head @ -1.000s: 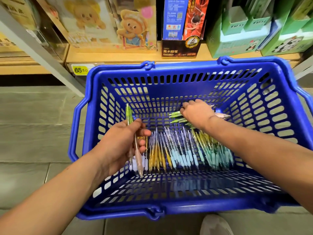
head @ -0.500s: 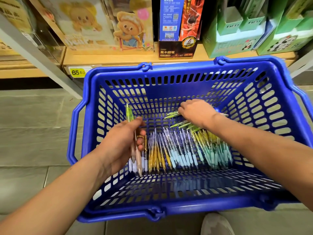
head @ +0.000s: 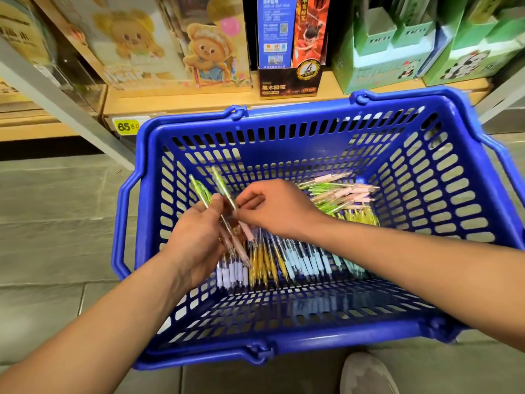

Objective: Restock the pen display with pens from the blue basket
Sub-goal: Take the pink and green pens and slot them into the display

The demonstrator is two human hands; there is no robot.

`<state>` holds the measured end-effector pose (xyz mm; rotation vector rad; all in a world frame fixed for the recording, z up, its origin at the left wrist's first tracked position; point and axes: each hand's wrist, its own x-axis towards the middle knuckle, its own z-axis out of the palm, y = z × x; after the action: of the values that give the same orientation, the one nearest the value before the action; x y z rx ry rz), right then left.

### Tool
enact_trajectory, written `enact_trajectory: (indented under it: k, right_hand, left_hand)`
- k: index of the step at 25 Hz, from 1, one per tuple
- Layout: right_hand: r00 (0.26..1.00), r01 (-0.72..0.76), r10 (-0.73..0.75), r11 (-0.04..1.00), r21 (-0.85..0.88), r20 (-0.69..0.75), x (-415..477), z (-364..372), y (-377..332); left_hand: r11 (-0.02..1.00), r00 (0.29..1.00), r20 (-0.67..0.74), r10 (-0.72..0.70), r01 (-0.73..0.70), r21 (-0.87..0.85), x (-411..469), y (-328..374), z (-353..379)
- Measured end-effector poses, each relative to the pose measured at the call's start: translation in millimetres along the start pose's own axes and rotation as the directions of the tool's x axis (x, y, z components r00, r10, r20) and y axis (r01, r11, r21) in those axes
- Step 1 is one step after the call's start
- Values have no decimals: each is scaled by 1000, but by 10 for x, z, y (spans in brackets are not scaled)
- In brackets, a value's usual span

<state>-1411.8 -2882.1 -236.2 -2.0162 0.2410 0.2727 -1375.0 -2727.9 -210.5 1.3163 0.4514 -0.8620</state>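
**A:** Quick, where are the pens?

**B:** On my feed most lie on the floor of the blue basket (head: pixel 284 132). Along its near side I see a tidy row (head: pixel 284 263) with lilac, yellow, pale blue and teal grips, side by side. In its far right corner there's a loose heap (head: pixel 341 194) of pink and green ones.

**A:** Hands?

**B:** Both are inside the basket, over its left half, close together. The left hand (head: pixel 196 237) has its fingers (head: pixel 214 204) curled round a small bunch (head: pixel 231 243) of pens. Their tips point toward the basket's near wall. The right hand (head: pixel 279 209) pinches a green-topped pen (head: pixel 224 187) between thumb and forefinger, right against that bunch.

**A:** How many in the bunch?

**B:** I can't tell, it's blurred.

**A:** Around the basket?

**B:** There's grey floor (head: pixel 56 223) to its left. Beyond its far wall is a wooden shelf (head: pixel 181 98) with a yellow price tag (head: pixel 126 126). On the shelf are bear boxes (head: pixel 204 52), a dark box (head: pixel 289 83) and green panda boxes (head: pixel 397 61). Just off its near wall is a shoe (head: pixel 366 373).
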Motion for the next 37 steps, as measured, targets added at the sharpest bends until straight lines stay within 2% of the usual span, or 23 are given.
enact_trajectory:
  k: [4, 6, 7, 9, 10, 11, 13, 15, 17, 19, 21, 23, 24, 25, 26, 27, 28, 33, 35, 36, 37]
  right_hand:
    - [993, 43, -42, 999, -10, 106, -23, 37, -32]
    - [986, 27, -36, 998, 55, 163, 14, -21, 25]
    - [989, 16, -22, 999, 40, 145, 63, -75, 103]
    - [998, -22, 31, 989, -149, 62, 175, -222, 353]
    - [998, -36, 52, 942, -335, 40, 231, -303, 512]
    - [997, -39, 71, 836, -548, 38, 282, -382, 674]
    - [994, -23, 105, 526, -850, 39, 327, -513, 950]
    - [988, -13, 152, 333, -943, 39, 353, -609, 1078]
    - [987, 42, 141, 228, -973, 75, 402, -649, 1112]
    - [988, 87, 111, 165, -982, 106, 456, -671, 1102]
    - [989, 74, 110, 184, -980, 95, 472, -699, 1054]
    - [992, 71, 79, 291, -954, 98, 445, -714, 942]
    - [992, 72, 67, 427, -902, 111, 416, -693, 855]
    - [991, 58, 63, 612, -788, 121, 378, -636, 743]
    - [989, 30, 64, 792, -610, 132, 320, -539, 591]
    - [988, 5, 62, 905, -425, 143, 260, -419, 428]
    - [987, -6, 54, 955, -297, 154, 206, -285, 287]
    - [981, 43, -23, 994, -103, 190, 68, 132, -16]
    - [944, 7, -24, 999, 54, 329, 74, 77, -18]
    - [921, -10, -19, 997, 73, 388, 99, 31, 33]
    - [919, -9, 10, 1000, -6, 395, 144, -28, 135]
  left_hand:
    - [998, 997, 70, -31, 27, 54, -53, -3, -42]
    - [996, 997, 67, -41, 36, 77, -48, 7, -53]
    - [996, 998, 51, -44, 40, 82, -45, 19, -55]
    - [995, 999, 11, -41, 40, 93, -35, 32, -69]
    - [995, 999, 2, -36, 35, 98, -35, 35, -86]
    - [994, 999, 2, -33, 32, 102, -34, 38, -101]
    - [991, 999, 6, -38, 37, 128, -25, 41, -142]
    - [983, 999, -4, -36, 37, 181, -10, 40, -173]
    - [981, 1000, -3, -30, 30, 194, 10, 42, -184]
    - [984, 1000, 7, -28, 27, 174, 27, 43, -184]
    - [986, 1000, 8, -24, 22, 163, 35, 36, -176]
    - [991, 1000, -15, -8, 10, 136, 50, 26, -169]
    - [993, 1000, -28, 0, 4, 121, 62, 21, -169]
    - [994, 999, -37, 10, -6, 112, 72, 14, -164]
    - [994, 999, -50, 23, -18, 108, 76, 9, -152]
    - [994, 997, -63, 35, -28, 108, 81, 3, -137]
    - [993, 996, -73, 46, -38, 108, 88, -2, -123]
    - [986, 997, -54, 48, -39, 162, 74, -28, -70]
    - [981, 996, -66, 65, -52, 188, 62, -13, -70]
    - [981, 994, -73, 82, -67, 181, 59, 4, -73]
    - [982, 991, -88, 99, -83, 171, 62, 20, -79]
